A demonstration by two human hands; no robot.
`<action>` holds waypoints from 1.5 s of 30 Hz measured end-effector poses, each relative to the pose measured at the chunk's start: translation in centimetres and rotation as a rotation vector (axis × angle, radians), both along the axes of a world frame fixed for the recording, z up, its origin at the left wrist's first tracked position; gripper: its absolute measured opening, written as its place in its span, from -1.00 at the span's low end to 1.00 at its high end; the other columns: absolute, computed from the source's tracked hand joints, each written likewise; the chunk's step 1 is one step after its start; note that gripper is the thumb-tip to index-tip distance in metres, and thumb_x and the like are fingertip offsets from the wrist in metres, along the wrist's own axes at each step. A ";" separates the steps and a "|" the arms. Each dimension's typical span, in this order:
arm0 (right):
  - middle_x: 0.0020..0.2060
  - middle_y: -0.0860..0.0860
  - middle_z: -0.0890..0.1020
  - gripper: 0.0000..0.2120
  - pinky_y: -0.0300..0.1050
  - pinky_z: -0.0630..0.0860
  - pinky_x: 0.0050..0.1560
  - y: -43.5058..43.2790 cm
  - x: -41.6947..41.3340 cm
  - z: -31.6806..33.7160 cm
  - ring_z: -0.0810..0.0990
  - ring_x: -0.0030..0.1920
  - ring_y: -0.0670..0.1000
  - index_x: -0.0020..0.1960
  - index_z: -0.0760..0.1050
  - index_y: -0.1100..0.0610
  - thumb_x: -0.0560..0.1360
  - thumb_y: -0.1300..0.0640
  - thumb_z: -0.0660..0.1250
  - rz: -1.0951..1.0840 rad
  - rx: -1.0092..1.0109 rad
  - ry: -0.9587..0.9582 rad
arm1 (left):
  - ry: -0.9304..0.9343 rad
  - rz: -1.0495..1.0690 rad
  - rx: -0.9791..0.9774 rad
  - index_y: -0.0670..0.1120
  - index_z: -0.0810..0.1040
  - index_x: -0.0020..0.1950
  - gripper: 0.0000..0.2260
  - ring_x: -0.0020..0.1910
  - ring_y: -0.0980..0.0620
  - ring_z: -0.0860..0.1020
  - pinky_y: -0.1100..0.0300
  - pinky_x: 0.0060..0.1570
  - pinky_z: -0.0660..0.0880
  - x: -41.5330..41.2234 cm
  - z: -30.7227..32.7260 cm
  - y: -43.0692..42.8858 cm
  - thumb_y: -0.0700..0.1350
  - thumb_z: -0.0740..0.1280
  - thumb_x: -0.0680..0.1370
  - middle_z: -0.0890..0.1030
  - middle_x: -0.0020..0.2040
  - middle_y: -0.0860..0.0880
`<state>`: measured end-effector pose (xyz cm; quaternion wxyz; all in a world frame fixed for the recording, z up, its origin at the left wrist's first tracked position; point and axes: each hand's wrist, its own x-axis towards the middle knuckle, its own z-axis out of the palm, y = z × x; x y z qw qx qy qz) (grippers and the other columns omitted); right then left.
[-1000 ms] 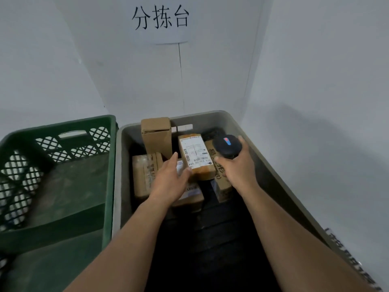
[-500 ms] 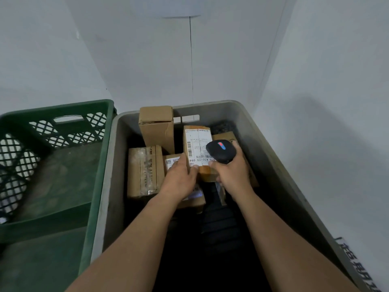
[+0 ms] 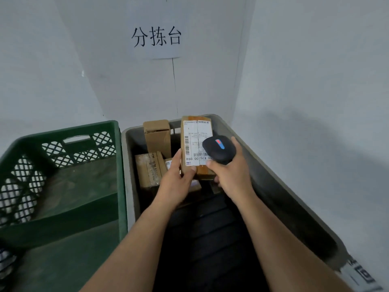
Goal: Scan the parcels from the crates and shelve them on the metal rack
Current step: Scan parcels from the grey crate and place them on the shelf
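A paper sign point(image 3: 156, 39) printed "分拣台" is seen on the wall at the upper centre of the frame. On the white label of the held parcel point(image 3: 192, 140), barcodes and the characters "K20" and "094" can be read; the smaller print is too fine to make out. The parcel is gripped at its lower edge by the left hand point(image 3: 176, 182), thumb on the label, and is held upright above the grey crate point(image 3: 129, 165). A black scanner point(image 3: 220, 150) with a red and blue mark is grasped by the right hand point(image 3: 231, 175) and covers the label's lower right. An upright brown box point(image 3: 156, 135) and a taped parcel point(image 3: 148, 169) are seen in the grey crate. A green crate point(image 3: 119, 175) is placed just left of it.
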<state>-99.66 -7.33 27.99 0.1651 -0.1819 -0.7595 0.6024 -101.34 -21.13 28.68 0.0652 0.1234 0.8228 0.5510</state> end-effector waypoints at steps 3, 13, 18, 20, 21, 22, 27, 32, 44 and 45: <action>0.16 -0.05 0.63 -0.08 0.10 0.55 -0.01 -2.7 4.5 1.9 0.53 -0.09 0.03 0.54 0.11 -0.15 0.28 0.00 0.47 -0.048 0.027 0.061 | 0.008 -0.033 0.082 0.19 0.12 0.51 -0.44 0.25 0.07 0.48 -0.02 0.26 0.44 3.8 1.2 -2.8 -0.05 0.28 0.58 0.51 0.30 0.12; 0.18 -0.05 0.60 -0.07 0.10 0.62 0.04 -13.6 19.2 5.3 0.56 -0.08 0.00 0.57 0.03 -0.16 0.41 0.18 0.50 -0.084 0.071 0.162 | -0.010 -0.099 0.267 0.27 0.18 0.47 -0.38 0.14 0.12 0.56 0.00 0.20 0.50 15.5 4.5 -13.3 -0.10 0.38 0.52 0.57 0.19 0.17; 0.13 -0.04 0.62 -0.08 0.05 0.60 0.00 -16.4 24.6 4.6 0.57 -0.08 0.01 0.57 0.03 -0.19 0.42 0.16 0.50 -0.069 0.036 0.135 | -0.067 -0.125 0.325 0.40 0.28 0.28 -0.39 0.09 0.12 0.59 0.11 0.15 0.53 19.7 4.5 -16.0 -0.21 0.41 0.49 0.62 0.10 0.19; 0.15 -0.05 0.60 -0.08 0.07 0.61 0.03 -16.7 26.1 4.4 0.58 -0.04 0.01 0.57 0.03 -0.20 0.42 0.16 0.50 -0.049 0.031 0.116 | -0.088 -0.135 0.337 0.39 0.32 0.24 -0.40 0.04 0.11 0.62 0.09 0.12 0.55 20.9 4.2 -16.6 -0.25 0.41 0.49 0.65 0.04 0.21; 0.16 -0.06 0.60 -0.07 0.12 0.61 0.06 -16.7 26.9 4.3 0.58 -0.03 0.01 0.57 0.02 -0.20 0.42 0.16 0.50 -0.036 0.035 0.100 | -0.092 -0.138 0.337 0.34 0.34 0.28 -0.40 0.02 0.10 0.63 0.08 0.10 0.56 21.4 4.0 -16.9 -0.28 0.40 0.48 0.66 0.02 0.19; 0.16 -0.06 0.59 -0.07 0.12 0.62 0.04 -16.6 27.6 4.2 0.58 -0.06 -0.01 0.57 0.02 -0.20 0.42 0.16 0.50 -0.028 0.035 0.086 | -0.089 -0.138 0.330 0.28 0.36 0.32 -0.40 0.00 0.09 0.64 0.08 0.08 0.57 22.0 3.9 -17.1 -0.30 0.40 0.48 0.67 0.01 0.15; 0.05 0.00 0.60 -0.12 -0.30 0.49 -0.39 -14.7 32.6 4.5 0.55 -0.38 -0.13 0.57 0.04 -0.18 0.46 0.25 0.46 -0.018 0.008 0.069 | -0.039 -0.135 0.239 0.22 0.38 0.25 -0.47 -0.02 0.14 0.60 0.36 -0.18 0.52 24.7 4.3 -16.9 -0.29 0.41 0.47 0.62 0.07 0.04; -0.05 0.06 0.63 -0.14 -0.26 0.47 -0.39 -12.6 37.5 5.1 0.49 -0.43 -0.06 0.54 0.10 -0.21 0.46 0.28 0.46 -0.016 -0.037 0.097 | 0.019 -0.187 0.122 0.17 0.36 0.38 -0.41 0.07 0.14 0.56 0.31 -0.08 0.52 25.7 6.2 -15.3 -0.30 0.40 0.47 0.58 0.10 0.09; -0.15 -0.02 0.62 -0.23 -0.14 0.49 -0.38 -11.4 42.3 6.3 0.49 -0.39 0.02 0.29 0.26 -0.43 0.44 0.31 0.46 0.111 -0.084 0.183 | 0.101 -0.301 -0.113 0.10 0.40 0.38 -0.47 0.14 0.03 0.54 0.17 0.14 0.48 26.5 9.6 -13.4 -0.28 0.40 0.48 0.59 0.14 -0.01; -0.15 -0.03 0.62 -0.23 -0.14 0.50 -0.38 -11.3 42.5 6.4 0.49 -0.39 0.02 0.25 0.26 -0.46 0.44 0.31 0.46 0.118 -0.083 0.186 | 0.101 -0.308 -0.120 0.09 0.39 0.38 -0.47 0.14 0.04 0.54 0.19 0.12 0.49 26.6 9.6 -13.4 -0.28 0.40 0.49 0.59 0.13 -0.01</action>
